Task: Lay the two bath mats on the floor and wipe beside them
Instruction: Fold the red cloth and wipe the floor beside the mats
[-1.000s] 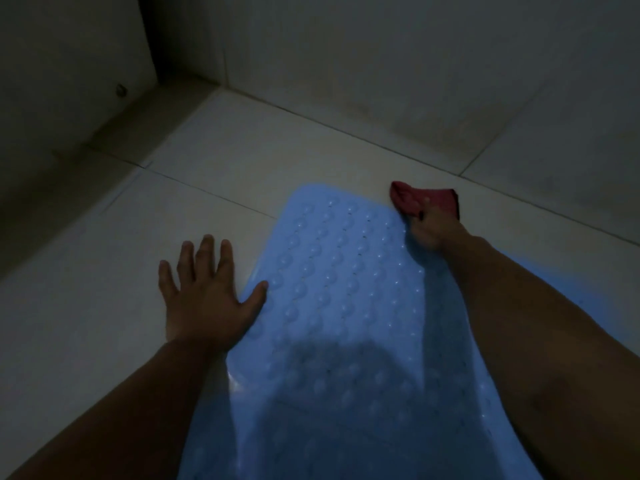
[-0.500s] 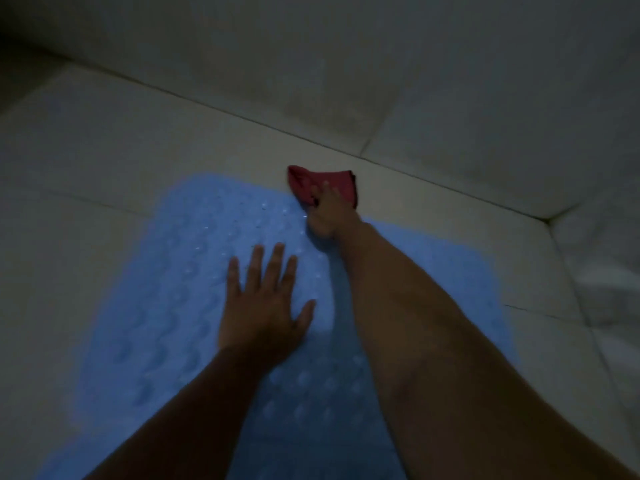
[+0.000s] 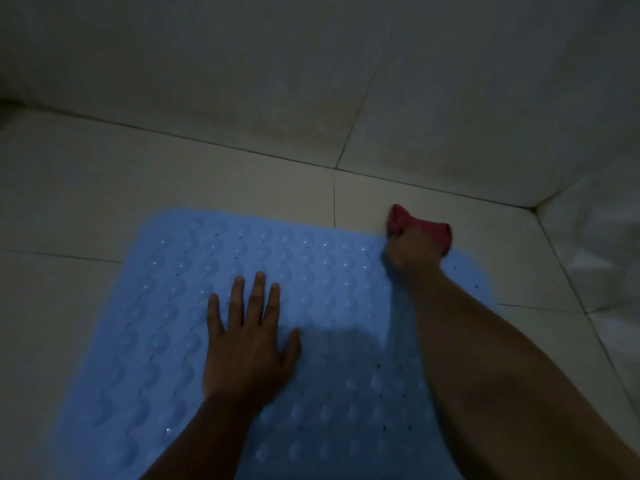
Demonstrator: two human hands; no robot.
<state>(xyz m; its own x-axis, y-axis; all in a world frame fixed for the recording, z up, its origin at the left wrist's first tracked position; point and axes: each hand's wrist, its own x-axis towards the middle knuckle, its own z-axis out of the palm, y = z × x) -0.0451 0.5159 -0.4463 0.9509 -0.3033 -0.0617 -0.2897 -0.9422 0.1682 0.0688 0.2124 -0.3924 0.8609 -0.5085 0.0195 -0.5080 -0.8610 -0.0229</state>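
The blue bath mat point(image 3: 173, 341) lies flat on the tiled floor point(image 3: 69, 188), its dimpled surface up and its near end running out of the bottom of the view. The left hand point(image 3: 247, 344) rests palm-down on the mat, fingers straight and slightly spread, thumb out to the side — an open, flat grip that holds nothing. A dark shadow falls on the mat just to the right of this hand. Farther out and to the right of the left hand, the right forearm crosses the mat's right portion. The right hand point(image 3: 410, 251) sits at the mat's far right corner with its fingers curled round a red cloth point(image 3: 433, 230); the grip is closed on the cloth. The cloth bunches out beyond and to both sides of the knuckles, and it lies at the mat's far edge — whether it presses the floor or the mat's rim cannot be told in the dim light. Only one mat is in view. Beyond the right-hand grip, a dark grout line marks where the floor meets the wall point(image 3: 311, 64).
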